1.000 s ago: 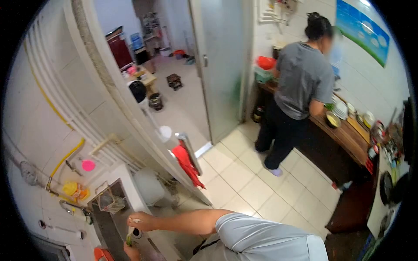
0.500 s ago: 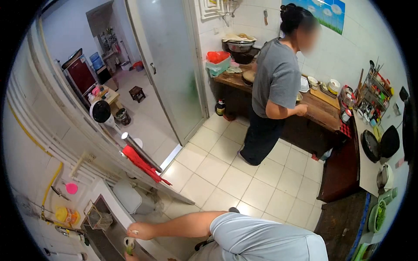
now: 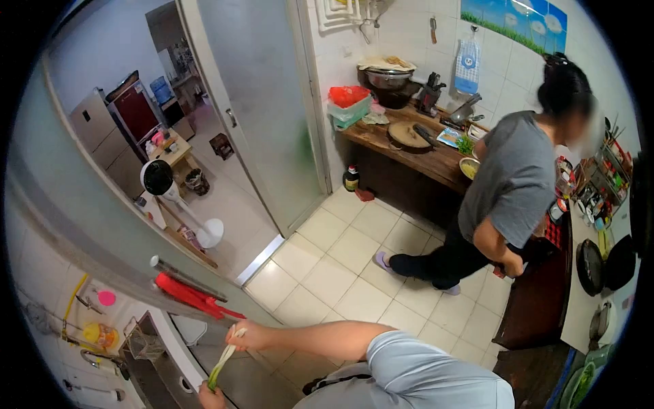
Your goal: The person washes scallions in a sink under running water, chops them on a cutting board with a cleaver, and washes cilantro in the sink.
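shirt point(image 3: 436, 378): pale grey, kinda silvery | right sleeve point(image 3: 402, 351): short, pretty roomy, creased, stops near elbow | right forearm point(image 3: 320, 341): bare | right hand point(image 3: 248, 337), left hand point(image 3: 210, 397): both bare

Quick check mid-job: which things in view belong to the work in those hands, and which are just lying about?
In the job:
- green-and-white stalk, held between the right hand and left hand
- sink beside the hands, probably

Apparently just about:
- red cloth, hanging
- standing fan
- blue-and-white towel on the wall
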Motion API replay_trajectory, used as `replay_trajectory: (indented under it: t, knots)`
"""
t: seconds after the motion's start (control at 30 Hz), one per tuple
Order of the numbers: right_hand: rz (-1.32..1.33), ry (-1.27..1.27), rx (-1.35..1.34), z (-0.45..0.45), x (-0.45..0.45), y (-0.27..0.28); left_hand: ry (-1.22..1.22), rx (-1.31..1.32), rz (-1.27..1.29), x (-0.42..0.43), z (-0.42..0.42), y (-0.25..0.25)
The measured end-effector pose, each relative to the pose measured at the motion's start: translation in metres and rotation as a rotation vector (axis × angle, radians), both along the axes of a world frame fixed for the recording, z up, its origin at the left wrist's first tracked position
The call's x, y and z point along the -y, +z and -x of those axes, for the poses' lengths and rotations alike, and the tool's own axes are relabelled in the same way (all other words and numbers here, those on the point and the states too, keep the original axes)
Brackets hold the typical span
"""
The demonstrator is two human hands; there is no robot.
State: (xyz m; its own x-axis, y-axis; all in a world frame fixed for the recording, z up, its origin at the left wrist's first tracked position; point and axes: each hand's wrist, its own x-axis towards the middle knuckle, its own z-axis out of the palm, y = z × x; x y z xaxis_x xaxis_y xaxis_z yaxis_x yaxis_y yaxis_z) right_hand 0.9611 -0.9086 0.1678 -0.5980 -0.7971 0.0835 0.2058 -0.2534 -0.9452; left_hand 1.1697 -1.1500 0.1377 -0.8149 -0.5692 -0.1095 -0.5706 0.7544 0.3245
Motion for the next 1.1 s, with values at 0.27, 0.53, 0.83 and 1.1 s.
replay_trajectory:
  t: [0.27, 0.53, 0.83, 1.1]
  knots:
    - [-0.209, -0.139, 0.079, 0.118, -0.248, 0.027, -0.503, -0.149, -0.263, -0.208, 0.126, -0.006]
    - [-0.132, -0.764, 0.308, 0.18, -0.453, 0.026, -0.936, -0.209, -0.258, -0.347, 0.363, 0.03]
    - [-0.036, -1.292, 0.525, 0.253, -0.564, -0.009, -1.331, -0.068, -0.176, -0.482, 0.584, 0.032]
    - [0.07, -1.506, 0.578, 0.348, -0.638, -0.009, -1.566, 0.122, -0.076, -0.586, 0.747, 0.062]
